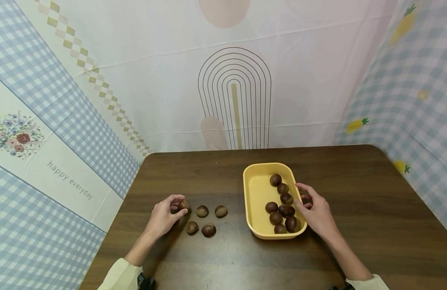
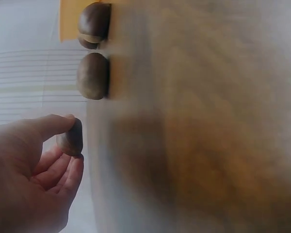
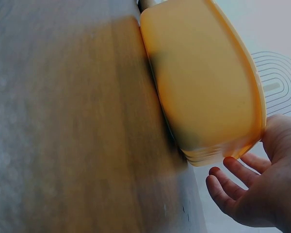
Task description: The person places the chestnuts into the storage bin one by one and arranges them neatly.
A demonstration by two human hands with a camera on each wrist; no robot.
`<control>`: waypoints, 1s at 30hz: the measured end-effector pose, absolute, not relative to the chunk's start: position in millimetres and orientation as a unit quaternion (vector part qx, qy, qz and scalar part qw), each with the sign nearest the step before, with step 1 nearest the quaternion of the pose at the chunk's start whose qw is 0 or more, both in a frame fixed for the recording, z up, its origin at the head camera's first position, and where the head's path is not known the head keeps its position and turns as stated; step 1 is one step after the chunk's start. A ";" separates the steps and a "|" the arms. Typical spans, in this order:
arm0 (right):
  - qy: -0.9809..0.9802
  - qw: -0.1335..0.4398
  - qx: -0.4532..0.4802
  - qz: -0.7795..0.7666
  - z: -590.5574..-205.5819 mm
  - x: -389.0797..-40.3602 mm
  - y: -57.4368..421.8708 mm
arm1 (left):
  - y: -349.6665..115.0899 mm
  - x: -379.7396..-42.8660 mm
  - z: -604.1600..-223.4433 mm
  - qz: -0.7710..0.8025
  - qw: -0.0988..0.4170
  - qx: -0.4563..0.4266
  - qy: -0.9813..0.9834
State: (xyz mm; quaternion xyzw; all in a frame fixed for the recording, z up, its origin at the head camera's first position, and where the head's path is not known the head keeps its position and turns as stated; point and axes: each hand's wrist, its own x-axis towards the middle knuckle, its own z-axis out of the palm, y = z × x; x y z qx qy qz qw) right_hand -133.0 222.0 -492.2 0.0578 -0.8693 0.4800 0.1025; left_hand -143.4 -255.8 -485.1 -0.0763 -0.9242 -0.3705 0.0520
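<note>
My left hand is at the left end of a loose group of chestnuts, pinching one brown chestnut between thumb and fingertips. The left wrist view shows this held chestnut close over the wood, with other chestnuts beyond it. To the right of my hand lie several more, among them a chestnut nearest the front. A yellow rectangular tub holds several dark chestnuts, mostly along its right side. My right hand grips the tub's right rim, thumb over the edge and fingers outside against the wall.
Everything stands on a dark wooden table with rounded back corners. Behind it hangs a pale printed cloth with an arch pattern. Blue checked cloth covers the right side, and similar cloth lines the left.
</note>
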 end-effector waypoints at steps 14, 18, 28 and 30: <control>-0.867 0.111 0.064 0.481 -491.9 -133.6 221.4 | -237.1 -159.2 -464.0 -0.373 0.055 -0.105 -0.920; -0.866 0.110 0.065 0.484 -492.2 -133.4 221.6 | -230.2 -162.8 -458.8 -0.383 0.054 -0.115 -0.915; -0.868 0.086 0.053 0.487 -490.2 -131.7 222.5 | -208.9 -173.7 -446.8 -0.391 0.060 -0.156 -0.905; -0.868 0.081 0.051 0.487 -490.2 -131.5 222.7 | -203.6 -175.9 -444.7 -0.394 0.060 -0.168 -0.902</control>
